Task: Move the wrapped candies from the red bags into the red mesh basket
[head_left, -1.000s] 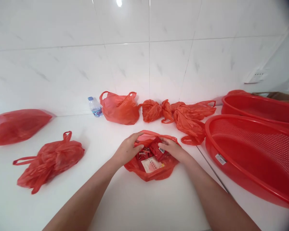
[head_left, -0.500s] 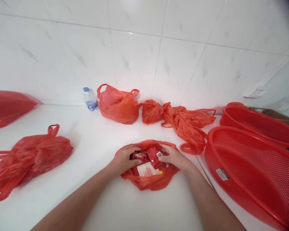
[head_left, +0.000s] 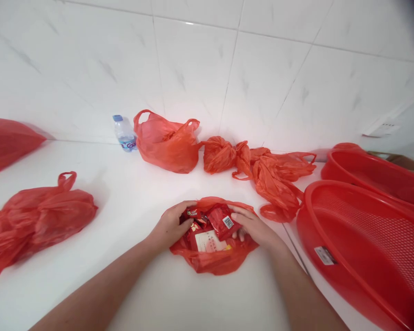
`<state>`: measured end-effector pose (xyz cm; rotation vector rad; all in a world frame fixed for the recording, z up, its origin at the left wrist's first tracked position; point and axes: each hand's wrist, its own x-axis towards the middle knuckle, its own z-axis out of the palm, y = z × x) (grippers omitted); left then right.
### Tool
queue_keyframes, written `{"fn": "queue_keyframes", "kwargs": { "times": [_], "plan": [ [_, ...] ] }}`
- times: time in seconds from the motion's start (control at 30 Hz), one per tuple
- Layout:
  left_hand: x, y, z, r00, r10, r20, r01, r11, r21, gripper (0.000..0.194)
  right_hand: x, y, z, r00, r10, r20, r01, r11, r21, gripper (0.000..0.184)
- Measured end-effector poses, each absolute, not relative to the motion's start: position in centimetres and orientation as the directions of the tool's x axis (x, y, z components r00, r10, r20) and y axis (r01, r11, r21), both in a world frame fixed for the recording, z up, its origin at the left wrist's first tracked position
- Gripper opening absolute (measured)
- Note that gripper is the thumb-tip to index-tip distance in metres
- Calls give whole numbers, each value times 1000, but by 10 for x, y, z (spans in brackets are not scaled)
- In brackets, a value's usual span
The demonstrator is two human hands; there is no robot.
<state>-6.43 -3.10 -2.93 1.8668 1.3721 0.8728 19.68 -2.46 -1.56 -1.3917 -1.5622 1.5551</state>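
An opened red plastic bag [head_left: 214, 264] lies in front of me, its mouth spread wide. Inside are several small red packets, a red packet with a barcode label [head_left: 224, 223] on top, and a cream-coloured card [head_left: 209, 241] with red print. My left hand [head_left: 169, 227] reaches over the bag's left rim, thumb and fingers apart beside the small red packets [head_left: 193, 213]. From the right, my right hand [head_left: 253, 225] rests at the edge of the barcoded packet, fingers stretched out; some of its fingertips dip lower into the bag.
Tied red bags [head_left: 269, 170] and a standing red bag [head_left: 167, 145] line the tiled wall beside a water bottle [head_left: 126, 135]. Another filled red bag [head_left: 48, 216] lies at left. Large red plastic baskets [head_left: 362, 257] stand at right.
The view has shifted slightly. My right thumb has come off the barcoded packet's face. My left hand has spread a little, and more of the small packets beside it shows.
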Motion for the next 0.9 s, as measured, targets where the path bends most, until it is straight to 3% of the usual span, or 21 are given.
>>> {"fn": "queue_keyframes", "kwargs": {
  "times": [0.1,0.27,0.47,0.67,0.8,0.9],
  "plan": [
    [-65,-32,-28,211,969,127,530,-222,818,34,192,-26,-12,-332,917,-220,367,-89,-926,45],
    [-66,-32,-27,177,980,92,538,-175,825,12,179,-33,-11,-174,983,57,533,142,-834,30],
    [-66,-30,-28,217,956,196,546,-285,788,25,168,-39,-20,-5,981,194,747,132,-651,30],
    [-66,-26,-38,209,936,284,538,-353,765,37,143,-49,-22,-301,827,476,695,532,-485,25],
    [-67,-27,-37,205,914,351,552,-404,729,38,131,-51,-28,-418,809,413,715,573,-399,43],
    [-67,-28,-33,213,889,406,577,-450,682,34,131,-49,-32,-444,811,380,713,577,-398,37]
  ]
}}
